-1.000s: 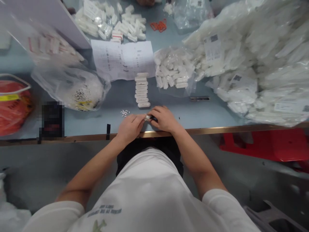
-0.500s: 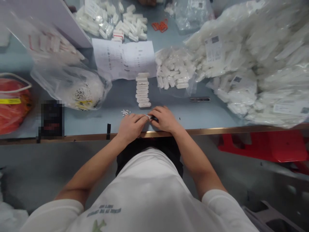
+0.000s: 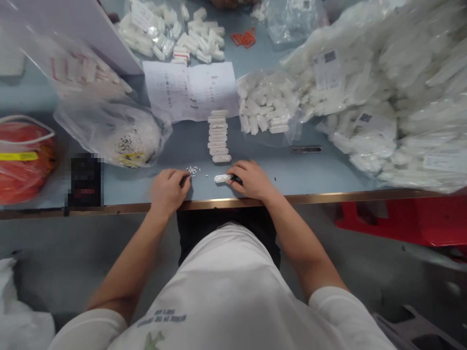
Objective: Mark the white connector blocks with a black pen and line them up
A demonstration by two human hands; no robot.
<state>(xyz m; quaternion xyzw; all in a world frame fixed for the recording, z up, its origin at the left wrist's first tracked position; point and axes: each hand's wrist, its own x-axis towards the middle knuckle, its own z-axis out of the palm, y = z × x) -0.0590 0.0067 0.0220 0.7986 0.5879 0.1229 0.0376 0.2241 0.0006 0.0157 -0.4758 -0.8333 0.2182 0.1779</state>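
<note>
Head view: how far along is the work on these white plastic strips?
Looks done: a neat column of white strips on the bench top. In hand: the right hand sits at one more strip, fingers on a dark object; the left hand is beside a small heap of tiny white pieces. Left: a clear bag of loose white pieces and large labelled bags.

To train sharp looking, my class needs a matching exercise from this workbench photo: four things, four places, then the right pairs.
Things:
1. red bag
2. tiny white pieces
3. white strip
4. printed paper

Places:
A. beyond the row of white blocks
B. at the right hand
C. far left of the bench
D. just past the left hand

Pairs: 1-C, 2-D, 3-B, 4-A
</note>
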